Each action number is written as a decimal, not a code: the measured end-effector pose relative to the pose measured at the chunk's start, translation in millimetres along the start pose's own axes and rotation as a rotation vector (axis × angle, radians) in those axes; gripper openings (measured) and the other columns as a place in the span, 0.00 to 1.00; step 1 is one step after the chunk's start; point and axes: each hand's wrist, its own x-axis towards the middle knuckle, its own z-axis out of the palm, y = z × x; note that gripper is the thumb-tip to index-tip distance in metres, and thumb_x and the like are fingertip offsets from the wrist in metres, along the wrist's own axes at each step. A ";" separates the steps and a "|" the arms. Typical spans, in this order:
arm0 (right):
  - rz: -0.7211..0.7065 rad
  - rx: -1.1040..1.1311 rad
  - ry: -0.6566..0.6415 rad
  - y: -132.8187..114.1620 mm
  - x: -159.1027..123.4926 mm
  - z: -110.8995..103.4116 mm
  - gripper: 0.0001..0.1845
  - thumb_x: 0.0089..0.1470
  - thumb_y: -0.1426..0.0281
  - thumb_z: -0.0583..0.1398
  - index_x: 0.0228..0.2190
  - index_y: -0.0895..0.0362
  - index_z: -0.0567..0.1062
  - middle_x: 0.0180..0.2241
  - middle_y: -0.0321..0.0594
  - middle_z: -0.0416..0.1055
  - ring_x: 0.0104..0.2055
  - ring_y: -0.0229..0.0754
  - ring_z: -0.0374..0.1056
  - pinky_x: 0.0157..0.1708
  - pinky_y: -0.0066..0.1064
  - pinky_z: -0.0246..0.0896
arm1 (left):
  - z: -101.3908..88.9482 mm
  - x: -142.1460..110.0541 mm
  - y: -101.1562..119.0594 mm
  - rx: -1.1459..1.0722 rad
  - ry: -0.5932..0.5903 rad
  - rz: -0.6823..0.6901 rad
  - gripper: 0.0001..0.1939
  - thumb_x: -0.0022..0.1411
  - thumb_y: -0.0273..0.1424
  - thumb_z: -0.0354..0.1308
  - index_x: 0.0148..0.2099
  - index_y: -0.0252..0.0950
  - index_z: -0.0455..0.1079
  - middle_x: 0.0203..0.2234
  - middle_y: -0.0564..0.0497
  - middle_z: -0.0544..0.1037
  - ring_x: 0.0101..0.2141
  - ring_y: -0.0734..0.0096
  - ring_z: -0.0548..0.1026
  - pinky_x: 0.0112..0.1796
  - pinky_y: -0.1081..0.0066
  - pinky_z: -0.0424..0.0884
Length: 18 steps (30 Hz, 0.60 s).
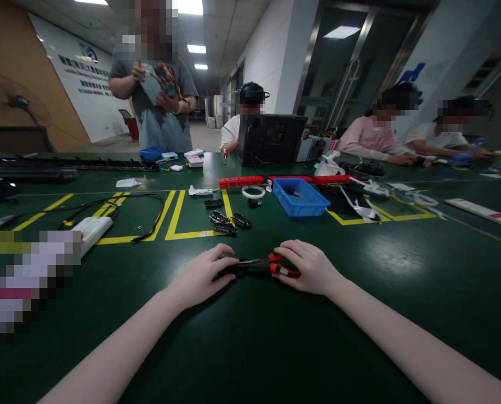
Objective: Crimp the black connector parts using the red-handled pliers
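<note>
My right hand (pixel 307 265) is closed round the red and black handles of a pair of pliers (pixel 278 267). Their metal jaws point left, towards my left hand (pixel 206 273). The fingers of that hand are closed on a small black part (pixel 229 271), mostly hidden by the fingers, and the jaw tips reach it. Whether the jaws grip the part, I cannot tell. Just beyond my hands lies a group of small black parts (pixel 223 223) within a yellow tape outline. All this is low over the green table (pixel 250 348).
A blue tray (pixel 303 209) with something dark inside stands ahead, beside a white tape roll (pixel 253 192). Red strips (pixel 241 182) lie behind. On the left are a white power strip (pixel 94 229) and a black cable (pixel 160 216). Several other people are around the table's far side.
</note>
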 end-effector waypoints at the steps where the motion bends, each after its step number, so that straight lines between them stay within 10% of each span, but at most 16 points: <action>1: 0.014 0.012 0.003 -0.1 0.1 -0.1 0.21 0.52 0.60 0.63 0.44 0.60 0.72 0.41 0.50 0.74 0.40 0.47 0.72 0.38 0.39 0.70 | 0.5 -0.2 -0.5 0.004 0.008 0.005 0.17 0.66 0.30 0.57 0.57 0.42 0.66 0.55 0.46 0.66 0.48 0.62 0.73 0.47 0.60 0.74; 18: 0.118 0.112 -0.049 -2.6 1.4 -2.9 0.20 0.52 0.60 0.63 0.44 0.56 0.72 0.42 0.47 0.73 0.40 0.46 0.72 0.39 0.38 0.70 | 0.1 0.7 -3.4 -0.011 -0.020 0.026 0.14 0.68 0.31 0.55 0.55 0.42 0.70 0.50 0.48 0.72 0.48 0.63 0.72 0.48 0.59 0.73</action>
